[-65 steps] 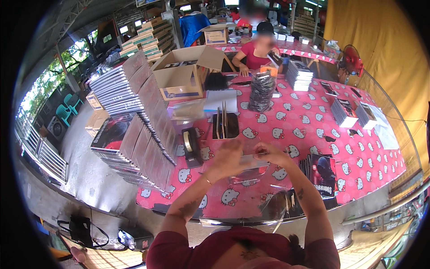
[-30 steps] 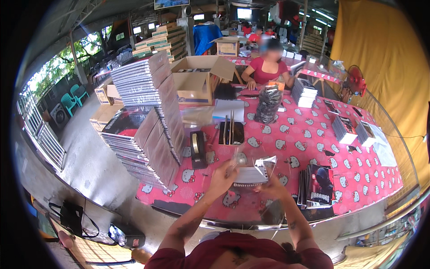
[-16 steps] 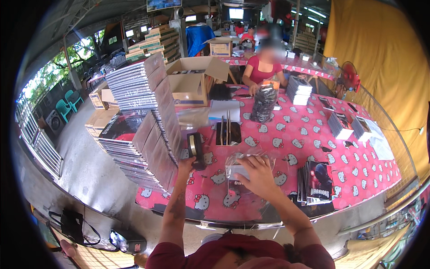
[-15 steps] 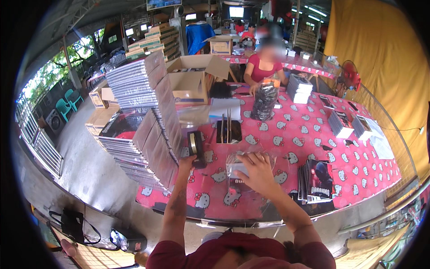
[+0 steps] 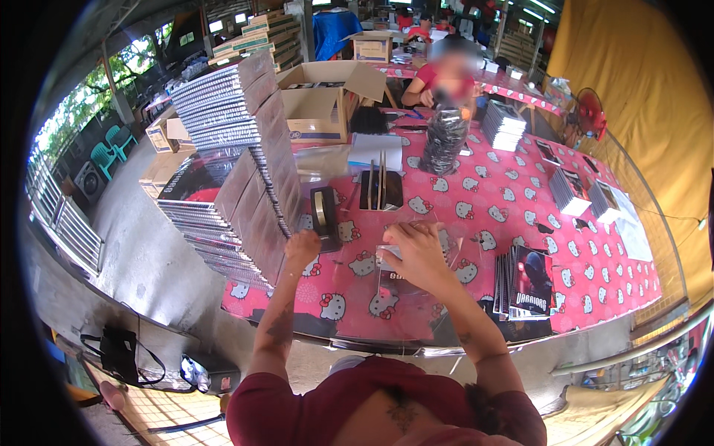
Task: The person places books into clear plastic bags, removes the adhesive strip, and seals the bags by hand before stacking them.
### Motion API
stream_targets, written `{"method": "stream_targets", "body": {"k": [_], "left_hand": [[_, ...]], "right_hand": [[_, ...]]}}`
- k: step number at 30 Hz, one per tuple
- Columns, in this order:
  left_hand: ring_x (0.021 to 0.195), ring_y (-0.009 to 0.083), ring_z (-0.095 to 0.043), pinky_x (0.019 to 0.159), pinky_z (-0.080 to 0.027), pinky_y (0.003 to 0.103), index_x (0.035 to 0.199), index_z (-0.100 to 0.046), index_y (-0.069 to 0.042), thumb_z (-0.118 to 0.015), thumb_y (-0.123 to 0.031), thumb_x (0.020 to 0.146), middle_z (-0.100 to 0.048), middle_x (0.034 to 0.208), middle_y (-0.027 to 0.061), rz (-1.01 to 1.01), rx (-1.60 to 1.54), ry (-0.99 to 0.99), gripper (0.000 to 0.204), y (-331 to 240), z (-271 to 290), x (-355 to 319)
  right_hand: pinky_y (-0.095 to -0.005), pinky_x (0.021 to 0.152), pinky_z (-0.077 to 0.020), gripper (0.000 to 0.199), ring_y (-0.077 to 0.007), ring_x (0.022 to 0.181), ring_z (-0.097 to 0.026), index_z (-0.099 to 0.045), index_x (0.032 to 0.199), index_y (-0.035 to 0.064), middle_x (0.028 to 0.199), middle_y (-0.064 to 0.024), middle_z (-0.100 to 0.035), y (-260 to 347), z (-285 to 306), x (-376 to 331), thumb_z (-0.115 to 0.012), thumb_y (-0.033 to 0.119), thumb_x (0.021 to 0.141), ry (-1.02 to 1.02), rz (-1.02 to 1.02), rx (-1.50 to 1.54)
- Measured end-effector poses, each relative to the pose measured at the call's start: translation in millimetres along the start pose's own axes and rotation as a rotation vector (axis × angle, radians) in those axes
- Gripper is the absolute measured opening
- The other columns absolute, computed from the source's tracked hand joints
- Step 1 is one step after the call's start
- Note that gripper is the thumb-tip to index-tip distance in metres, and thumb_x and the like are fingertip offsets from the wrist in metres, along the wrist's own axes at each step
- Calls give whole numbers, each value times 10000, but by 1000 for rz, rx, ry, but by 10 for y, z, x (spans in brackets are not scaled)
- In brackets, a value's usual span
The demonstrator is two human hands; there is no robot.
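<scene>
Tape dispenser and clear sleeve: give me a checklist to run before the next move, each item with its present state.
1. Left hand is at the tape dispenser: ok, it sits right beside it; contact cannot be told.
2. Right hand pins the clear sleeve flat on the pink tablecloth: ok.
3. Sleeve is apart from the upright black booklets: ok, a gap shows.
4. Leaning stacks of flat covers stand apart from the left hand: not ok, they are close against it.
5. Tape is already pulled: cannot tell.
6. Sleeve flap is folded shut: cannot tell, the hand covers it.
</scene>
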State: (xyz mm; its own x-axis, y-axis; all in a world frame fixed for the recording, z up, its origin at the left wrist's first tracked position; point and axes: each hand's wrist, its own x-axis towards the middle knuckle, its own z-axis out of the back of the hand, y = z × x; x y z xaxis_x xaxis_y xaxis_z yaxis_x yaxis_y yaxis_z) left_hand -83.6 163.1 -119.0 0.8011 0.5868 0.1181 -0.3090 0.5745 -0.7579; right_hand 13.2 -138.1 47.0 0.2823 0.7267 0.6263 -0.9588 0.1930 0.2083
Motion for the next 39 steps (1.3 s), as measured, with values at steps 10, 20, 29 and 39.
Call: {"method": "stream_targets", "body": {"k": [10,20,29,39], "left_hand": [[920,122,-574,808,-481,286,1173,-686,-38,-710,-95,908,-624,974,21,-615,-415,304,272,-1733,196,-183],[1255,237,-448,1005,-417,366,1003,-768,-135,-744,-96,863,-489,1352,76,-831,-205,234,147,-1832,248,-50],[1397,260,-326,1135,-239,468,952,-782,-213,-757,-174,853,-425,1475,51,-818,-156,202,109,-1938,-252,-31],[1473,429,-159,1151,-152,578,1164,-675,-248,-766,-198,805,-173,1612,179,-824,47,277,373,-1895,-778,72]], "right_hand": [[-433,924,-419,399,-272,915,-670,-702,1078,95,913,-66,-702,-10,55,118,-744,373,794,280,-202,135],[-415,939,-410,404,-244,1017,-624,-666,1018,132,1081,-53,-636,-165,589,-187,-844,331,715,183,43,-11],[-507,1078,-325,693,-321,1259,-460,-574,1240,146,1283,-110,-531,-874,-6,-943,-900,321,654,224,-194,263],[-569,1202,-167,540,-387,1502,-190,-643,1300,201,1607,-197,-237,-1003,-81,-816,-774,360,802,416,-2,269]]}}
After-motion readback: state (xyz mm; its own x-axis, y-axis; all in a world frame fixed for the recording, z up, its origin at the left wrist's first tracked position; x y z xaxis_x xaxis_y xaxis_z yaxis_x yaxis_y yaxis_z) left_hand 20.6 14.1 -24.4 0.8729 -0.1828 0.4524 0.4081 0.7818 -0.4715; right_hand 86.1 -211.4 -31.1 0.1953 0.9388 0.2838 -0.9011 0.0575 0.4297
